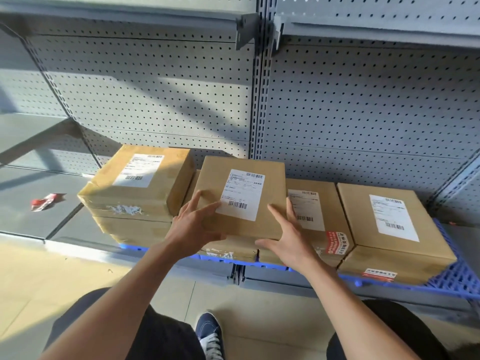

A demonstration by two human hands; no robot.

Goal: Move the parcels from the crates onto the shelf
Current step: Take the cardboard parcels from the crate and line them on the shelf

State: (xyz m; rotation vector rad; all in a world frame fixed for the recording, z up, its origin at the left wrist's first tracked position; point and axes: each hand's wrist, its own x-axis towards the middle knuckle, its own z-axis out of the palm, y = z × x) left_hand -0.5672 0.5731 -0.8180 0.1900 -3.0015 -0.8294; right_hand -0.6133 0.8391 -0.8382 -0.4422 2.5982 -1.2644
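We've got a flat brown cardboard parcel point(240, 196) in both hands; white shipping label with barcodes on its top face, corners clean; it sits tilted on top of the other boxes point(394, 229) stacked on the blue pallet point(457, 276) on the grey shelf point(33, 214). Left hand point(193, 222) grips the near left corner, fingers spread over the top, thumb under the edge; right hand point(288, 240) holds the near right corner, fingers up along the side, thumb below; so the parcel lies between our palms, mostly beyond the fingertips. A red-and-white wrapper point(42, 201) lies on the shelf well to the left.
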